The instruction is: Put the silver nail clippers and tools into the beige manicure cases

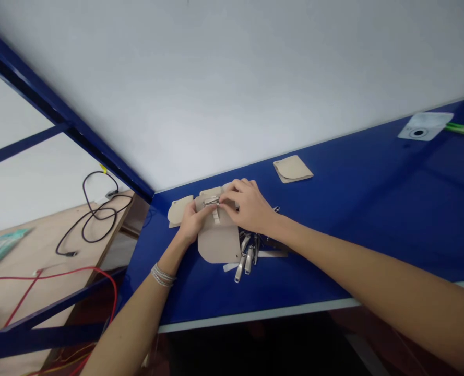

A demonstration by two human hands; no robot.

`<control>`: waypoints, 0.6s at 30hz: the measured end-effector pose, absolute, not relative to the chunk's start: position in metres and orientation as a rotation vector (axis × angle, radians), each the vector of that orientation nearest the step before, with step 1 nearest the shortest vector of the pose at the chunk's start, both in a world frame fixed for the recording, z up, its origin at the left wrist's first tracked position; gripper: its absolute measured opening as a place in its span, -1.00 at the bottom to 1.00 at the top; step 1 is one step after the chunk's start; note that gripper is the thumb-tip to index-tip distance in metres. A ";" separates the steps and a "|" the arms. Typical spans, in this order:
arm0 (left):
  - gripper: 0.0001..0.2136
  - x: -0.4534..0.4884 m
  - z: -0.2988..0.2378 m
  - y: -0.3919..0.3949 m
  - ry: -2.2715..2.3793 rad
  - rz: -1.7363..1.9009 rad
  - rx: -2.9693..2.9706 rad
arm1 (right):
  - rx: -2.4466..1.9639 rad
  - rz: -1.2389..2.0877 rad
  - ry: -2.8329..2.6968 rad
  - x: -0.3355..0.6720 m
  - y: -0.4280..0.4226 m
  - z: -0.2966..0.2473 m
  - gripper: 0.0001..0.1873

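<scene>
A beige leather-like piece (219, 237) with a rounded lower end lies on the blue table (372, 219). My left hand (192, 222) grips its left edge, fingers curled round it. My right hand (245, 203) pinches a small silver metal clip (211, 201) at the top of the piece. Several silver metal clips (247, 256) lie in a pile just right of the piece, under my right wrist. Another beige piece (179, 210) sits just left of my left hand.
A stack of beige pieces (292, 168) lies farther back on the table. At the far right are a white packet (425, 126) and a green item (462, 128). A wooden surface at the left carries a black cable (94, 214) and red wires (59, 274). A white wall stands behind.
</scene>
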State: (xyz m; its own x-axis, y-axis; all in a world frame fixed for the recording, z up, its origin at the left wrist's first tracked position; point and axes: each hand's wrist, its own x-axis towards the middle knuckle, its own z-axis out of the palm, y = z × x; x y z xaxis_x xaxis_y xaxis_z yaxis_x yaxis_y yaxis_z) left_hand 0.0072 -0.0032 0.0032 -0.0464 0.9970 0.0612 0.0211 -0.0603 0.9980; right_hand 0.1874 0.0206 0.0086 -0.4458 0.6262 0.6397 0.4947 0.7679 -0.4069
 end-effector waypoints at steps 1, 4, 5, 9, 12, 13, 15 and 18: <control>-0.73 0.008 0.004 -0.004 1.226 1.281 1.247 | -0.833 0.201 -2.131 0.187 0.020 0.009 -0.81; -0.74 0.009 0.005 -0.005 1.205 1.288 1.253 | -0.834 0.188 -2.121 0.187 0.020 0.009 -0.80; -0.74 0.009 0.006 -0.005 1.202 1.294 1.250 | -0.833 0.182 -2.115 0.187 0.020 0.009 -0.80; -0.75 0.005 0.010 -0.001 1.248 1.399 1.132 | -0.830 0.238 -2.084 0.189 0.022 0.012 -0.83; -0.76 -0.003 0.011 0.006 1.312 1.549 0.948 | -0.733 0.480 -2.139 0.194 0.025 0.016 -0.88; -0.76 -0.006 0.011 0.008 1.329 1.578 0.888 | -0.688 0.591 -2.179 0.197 0.025 0.018 -0.89; -0.76 -0.010 0.011 0.012 1.353 1.618 0.795 | -0.619 0.806 -2.283 0.201 0.026 0.022 -0.90; -0.77 -0.015 0.009 0.016 1.389 1.669 0.738 | -0.625 1.019 -2.450 0.207 0.027 0.027 -0.84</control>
